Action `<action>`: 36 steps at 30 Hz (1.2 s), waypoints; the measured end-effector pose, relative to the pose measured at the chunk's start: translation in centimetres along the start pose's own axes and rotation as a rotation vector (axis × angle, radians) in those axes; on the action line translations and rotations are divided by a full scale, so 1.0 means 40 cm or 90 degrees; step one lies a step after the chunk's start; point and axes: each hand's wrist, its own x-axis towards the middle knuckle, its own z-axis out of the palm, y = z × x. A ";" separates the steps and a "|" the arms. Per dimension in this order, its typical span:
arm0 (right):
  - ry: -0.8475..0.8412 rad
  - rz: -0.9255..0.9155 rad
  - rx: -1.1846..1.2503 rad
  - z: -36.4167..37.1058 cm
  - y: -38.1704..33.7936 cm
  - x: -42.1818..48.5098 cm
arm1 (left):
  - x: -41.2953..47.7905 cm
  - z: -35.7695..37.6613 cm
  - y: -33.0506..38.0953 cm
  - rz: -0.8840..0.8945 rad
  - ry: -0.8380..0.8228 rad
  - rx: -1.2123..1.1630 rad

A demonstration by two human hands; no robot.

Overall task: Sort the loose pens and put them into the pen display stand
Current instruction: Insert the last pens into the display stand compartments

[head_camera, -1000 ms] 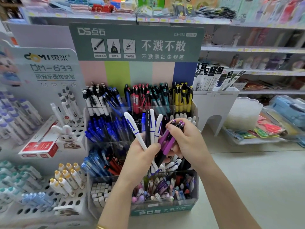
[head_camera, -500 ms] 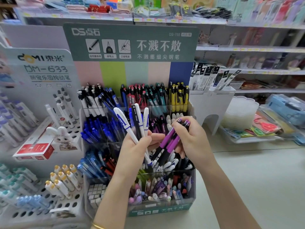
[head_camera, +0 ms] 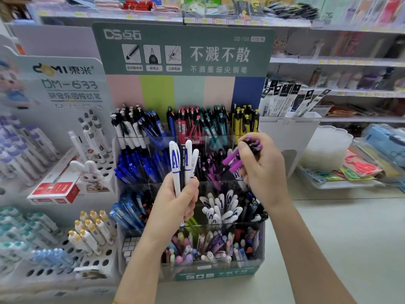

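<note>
The tiered clear pen display stand (head_camera: 260,244) stands in front of me, its compartments packed with pens sorted by colour. My left hand (head_camera: 175,205) grips a bunch of white pens with blue lettering and a black pen (head_camera: 183,163), held upright over the stand's middle. My right hand (head_camera: 263,170) holds a few purple pens (head_camera: 234,161) tilted, tips pointing left and down, above the compartment of purple pens (head_camera: 211,170). Below my hands sits a compartment of matching white pens (head_camera: 221,209).
A white holed pen rack (head_camera: 72,257) with yellow-capped pens and a rabbit figure stands on the left. A white holder (head_camera: 291,132) with packaged refills and a clear tub (head_camera: 326,148) sit to the right. Bare counter (head_camera: 339,238) spreads at the lower right; shelves run behind.
My right hand has carried the purple pens up and to the right, away from my left hand. My left hand's bunch now stands more upright.
</note>
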 end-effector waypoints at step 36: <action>-0.084 -0.031 0.002 0.092 -0.018 -0.048 | -0.024 -0.022 -0.011 -0.028 -0.174 -0.115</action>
